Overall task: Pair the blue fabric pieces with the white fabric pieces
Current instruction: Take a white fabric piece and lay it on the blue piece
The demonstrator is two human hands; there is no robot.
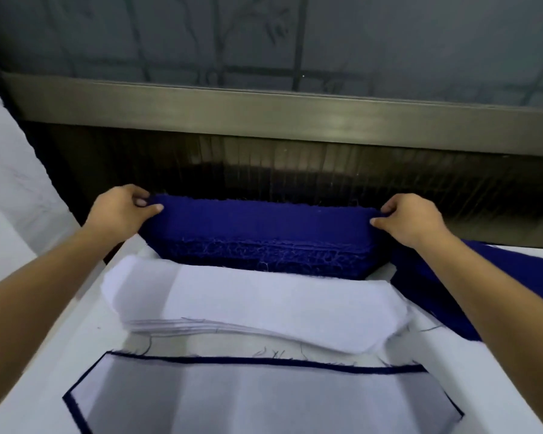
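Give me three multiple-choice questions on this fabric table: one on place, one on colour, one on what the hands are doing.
1. Where does the white stack lie?
A. Between the blue stack and the person.
B. Behind the blue stack.
C. On top of it.
2. What colour borders the nearest white piece?
A. Red.
B. Dark blue.
C. Green.
3. What are the left hand and right hand doing?
A. Resting flat.
B. Each pinching an end of the top blue piece.
C. Holding scissors.
Answers: 1 A, it sits nearer the camera; 2 B, a dark blue edge shows around it; 3 B, thumbs and fingers close on both ends.
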